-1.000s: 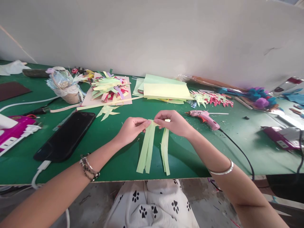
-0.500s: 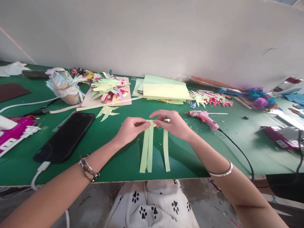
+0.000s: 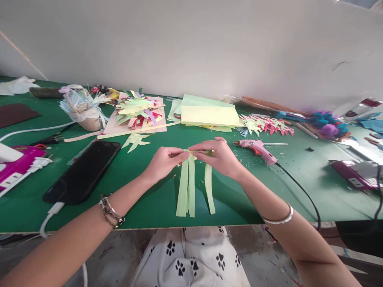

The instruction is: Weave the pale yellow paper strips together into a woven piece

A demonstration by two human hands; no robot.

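Note:
Pale green paper strips point(image 3: 183, 187) hang down from between both hands, over the green table near its front edge. My left hand point(image 3: 167, 161) pinches their upper end between thumb and fingers. From the right, my right hand point(image 3: 217, 155) is closed on the same paper, thumb below and fingers above. One separate-looking strip point(image 3: 209, 187) hangs under my right hand's fingers. The small folded part between the fingertips is mostly hidden.
A black phone point(image 3: 83, 171) with a white cable lies left. Behind are a pile of cut paper point(image 3: 139, 111), a yellow sheet point(image 3: 209, 114) and a wrapped pot point(image 3: 89, 119). Right of my hands lies a pink glue gun point(image 3: 259, 149), its black cord trailing to the front edge.
My right hand's fingers have closed down onto the paper. The hanging strips have shifted slightly, with the middle one now a little further right.

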